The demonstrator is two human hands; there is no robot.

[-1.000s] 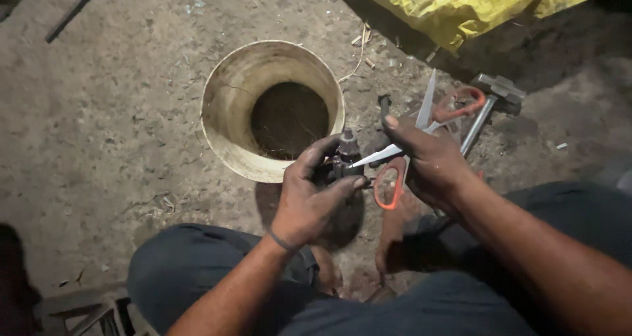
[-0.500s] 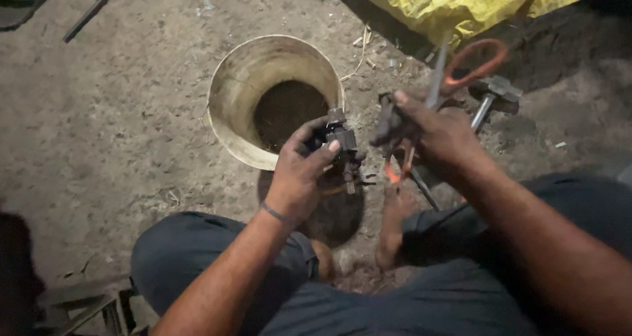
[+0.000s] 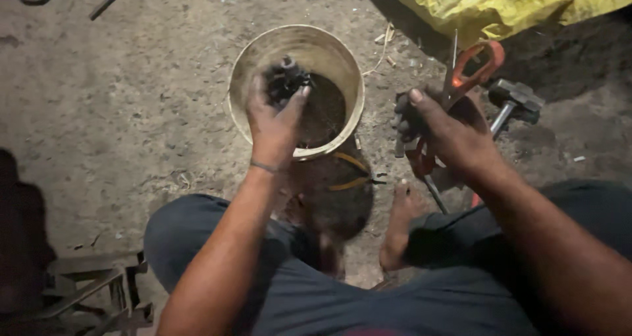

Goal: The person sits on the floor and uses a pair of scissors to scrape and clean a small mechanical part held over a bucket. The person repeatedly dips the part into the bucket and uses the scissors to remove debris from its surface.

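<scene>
Left hand (image 3: 273,122) grips a dark metal part (image 3: 286,80) over the pale bucket (image 3: 245,63); right hand (image 3: 454,138) clasps orange-handled scissors (image 3: 471,63) below the yellow sack (image 3: 500,3).

left hand (image 3: 273,122) over bucket (image 3: 253,59)

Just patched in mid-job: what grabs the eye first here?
The pale bucket at top centre, with the left hand holding a dark metal part over its mouth. To its right, the right hand grips orange-handled scissors, below a bright yellow sheet.

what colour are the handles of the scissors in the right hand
Orange-red, on the scissors in the right hand; head view.
</scene>
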